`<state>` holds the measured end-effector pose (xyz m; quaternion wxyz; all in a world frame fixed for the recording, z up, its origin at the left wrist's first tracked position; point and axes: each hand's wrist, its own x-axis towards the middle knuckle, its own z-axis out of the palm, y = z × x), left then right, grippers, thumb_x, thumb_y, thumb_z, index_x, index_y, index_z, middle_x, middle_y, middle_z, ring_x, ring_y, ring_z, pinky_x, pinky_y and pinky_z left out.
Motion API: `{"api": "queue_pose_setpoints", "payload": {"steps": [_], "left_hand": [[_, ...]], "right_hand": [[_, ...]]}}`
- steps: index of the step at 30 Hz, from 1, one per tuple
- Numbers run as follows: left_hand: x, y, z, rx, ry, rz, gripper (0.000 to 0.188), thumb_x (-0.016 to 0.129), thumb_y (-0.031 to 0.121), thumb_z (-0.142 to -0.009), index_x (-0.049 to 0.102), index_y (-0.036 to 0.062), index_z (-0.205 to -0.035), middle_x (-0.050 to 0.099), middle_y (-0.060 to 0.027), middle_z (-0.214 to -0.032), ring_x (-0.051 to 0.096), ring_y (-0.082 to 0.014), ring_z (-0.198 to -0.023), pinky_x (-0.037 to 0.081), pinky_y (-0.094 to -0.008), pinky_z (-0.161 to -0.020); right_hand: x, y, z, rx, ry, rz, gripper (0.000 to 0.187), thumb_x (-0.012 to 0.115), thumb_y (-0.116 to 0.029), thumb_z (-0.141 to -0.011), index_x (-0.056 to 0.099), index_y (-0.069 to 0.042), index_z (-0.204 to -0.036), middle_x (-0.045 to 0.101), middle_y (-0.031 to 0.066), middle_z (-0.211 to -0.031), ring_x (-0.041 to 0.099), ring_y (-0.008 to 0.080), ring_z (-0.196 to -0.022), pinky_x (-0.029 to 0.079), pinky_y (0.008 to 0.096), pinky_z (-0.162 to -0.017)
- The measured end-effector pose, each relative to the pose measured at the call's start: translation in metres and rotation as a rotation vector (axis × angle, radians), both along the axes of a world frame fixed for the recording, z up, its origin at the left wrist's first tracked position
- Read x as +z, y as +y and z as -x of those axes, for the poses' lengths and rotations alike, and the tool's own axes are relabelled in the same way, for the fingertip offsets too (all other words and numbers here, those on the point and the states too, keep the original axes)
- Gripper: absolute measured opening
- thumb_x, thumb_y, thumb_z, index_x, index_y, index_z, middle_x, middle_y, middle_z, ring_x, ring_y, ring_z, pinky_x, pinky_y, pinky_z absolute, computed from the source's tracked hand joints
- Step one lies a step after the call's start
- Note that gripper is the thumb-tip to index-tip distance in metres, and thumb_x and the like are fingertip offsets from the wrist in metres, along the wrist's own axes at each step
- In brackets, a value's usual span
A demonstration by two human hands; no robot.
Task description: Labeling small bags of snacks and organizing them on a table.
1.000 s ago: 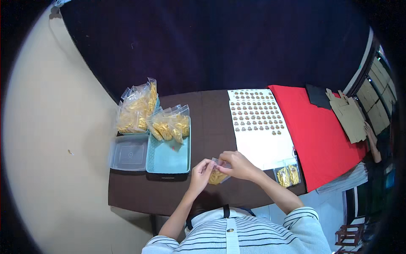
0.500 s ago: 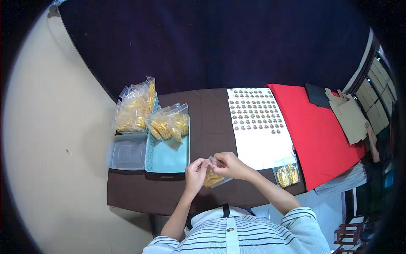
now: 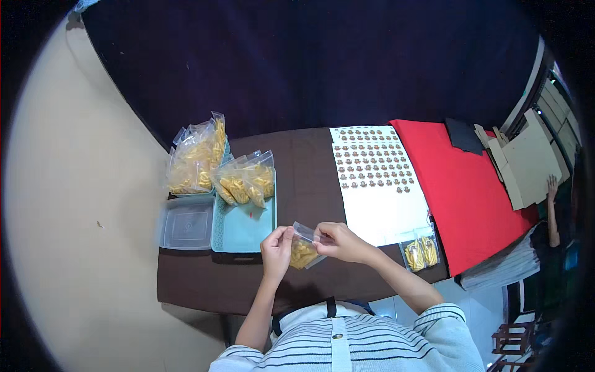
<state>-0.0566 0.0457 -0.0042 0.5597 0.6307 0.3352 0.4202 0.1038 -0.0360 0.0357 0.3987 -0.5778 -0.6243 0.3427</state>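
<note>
Between my two hands hangs a clear plastic bag of yellow snack sticks (image 3: 302,253), over the front of the brown-covered table. My left hand (image 3: 277,251) pinches the bag's left upper edge between thumb and fingers. At its right upper edge my right hand (image 3: 335,240) is closed on the plastic. The bag's top rises between the hands; its contents lie low in it. To the left stands a light blue tray (image 3: 245,234), with several filled bags (image 3: 245,183) leaning in its far part.
More filled bags (image 3: 195,158) crowd a basket at far left, behind a clear lidded box (image 3: 187,224). White sticker sheets (image 3: 381,214) lie right of centre, two packed bags (image 3: 421,253) nearby. On a red cloth (image 3: 455,204), another person's hand (image 3: 552,186) touches cardboard (image 3: 530,164).
My hands have moved apart, the left one leftward, baring the bag's top between them. At the right, the other person's hand has moved up and the cardboard is raised.
</note>
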Motion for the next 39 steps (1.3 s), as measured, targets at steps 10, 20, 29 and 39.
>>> {"api": "queue_pose_setpoints", "payload": {"steps": [10,20,29,39], "left_hand": [[-0.004,0.005,-0.001,0.013,-0.031,0.028,0.027,0.053,0.021,-0.089,0.059,-0.0036,-0.081,0.06,-0.003,-0.071,0.054,-0.0072,-0.066,0.045,-0.0211,-0.061],[-0.013,-0.009,-0.01,-0.063,-0.003,0.029,0.026,0.049,0.02,-0.091,0.055,-0.0014,-0.079,0.056,-0.0013,-0.071,0.05,-0.0058,-0.068,0.042,-0.0206,-0.063],[-0.019,-0.023,-0.006,-0.139,0.153,-0.176,0.019,0.055,0.014,-0.086,0.056,-0.0029,-0.079,0.056,-0.0057,-0.07,0.053,-0.0091,-0.066,0.043,-0.0237,-0.06],[-0.019,-0.02,0.001,-0.108,0.138,-0.186,0.017,0.057,0.014,-0.084,0.059,-0.0022,-0.079,0.057,-0.0079,-0.069,0.054,-0.0114,-0.062,0.043,-0.0242,-0.056]], "right_hand": [[-0.006,-0.007,-0.01,0.01,0.023,-0.02,0.021,0.058,-0.019,-0.074,0.052,0.001,-0.073,0.05,0.008,-0.06,0.048,0.0142,-0.054,0.039,0.0283,-0.051],[-0.019,-0.018,-0.022,0.015,0.036,0.062,0.018,0.06,-0.017,-0.074,0.051,-0.001,-0.072,0.049,0.0027,-0.06,0.047,0.0092,-0.058,0.039,0.024,-0.054],[-0.021,-0.014,-0.006,0.006,0.08,0.037,0.022,0.061,-0.018,-0.076,0.054,0.002,-0.076,0.054,0.0096,-0.068,0.054,0.016,-0.061,0.042,0.0276,-0.055],[-0.023,-0.01,0.005,0.004,-0.011,-0.066,0.021,0.058,-0.017,-0.079,0.051,0.002,-0.076,0.052,0.0115,-0.07,0.053,0.02,-0.063,0.043,0.0291,-0.058]]}}
